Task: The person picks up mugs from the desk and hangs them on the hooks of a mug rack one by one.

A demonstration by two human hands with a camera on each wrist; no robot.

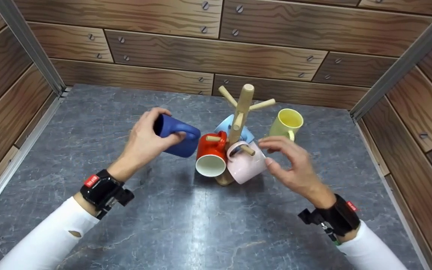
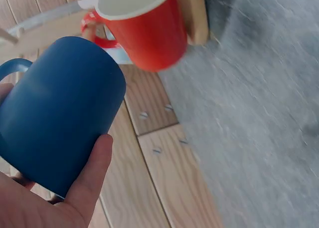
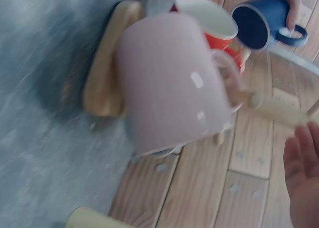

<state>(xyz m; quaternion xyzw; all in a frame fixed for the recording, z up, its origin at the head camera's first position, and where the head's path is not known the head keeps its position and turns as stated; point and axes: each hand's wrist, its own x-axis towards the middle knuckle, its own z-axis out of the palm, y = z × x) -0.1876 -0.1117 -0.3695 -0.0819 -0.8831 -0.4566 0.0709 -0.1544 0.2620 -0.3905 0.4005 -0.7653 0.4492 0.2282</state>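
My left hand (image 1: 144, 137) grips a dark blue mug (image 1: 183, 144), tilted and held in the air left of a wooden mug tree (image 1: 244, 99). In the left wrist view, the thumb or a finger lies along the side of the blue mug (image 2: 65, 108). A red mug (image 1: 204, 148) and a pale pink mug (image 1: 249, 167) hang by their handles on the tree's lower pegs. Behind them a light blue mug (image 1: 224, 124) is partly hidden. Beside the pink mug is my right hand (image 1: 296, 170), fingers loosely bent; the right wrist view shows it apart from that mug.
A yellow mug (image 1: 281, 129) stands upright on the grey marbled table (image 1: 126, 225), right of the tree and beyond my right hand. Upper pegs (image 1: 263, 104) of the tree carry no mugs. Wood-patterned walls (image 1: 163, 48) enclose the table at the back and sides.
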